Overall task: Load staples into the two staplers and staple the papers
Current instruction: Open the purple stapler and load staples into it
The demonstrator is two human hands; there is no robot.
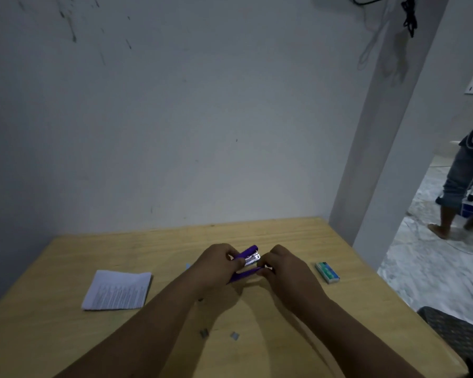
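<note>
The purple stapler is in both my hands, held just above the middle of the wooden counter. It is swung open, so its top part points up and away from me and its bottom part points to the right. The shiny metal part shows between the two purple parts.

My left hand is curled around the back end of the stapler and grips it tight. My right hand is closed too, with the fingertips pinched at the front end of the bottom part. I cannot tell if there are staples between those fingers.

The papers lie flat on the counter to the left of my left arm, well apart from the stapler. They are a small white stack with print on them. A little blue thing peeks out just behind my left hand, but I cannot tell what it is.

A small green and white staple box lies on the counter to the right of my right hand. Two little grey bits of staples lie on the counter near me, between my arms.

Another person's legs are on the floor far off to the right.
</note>
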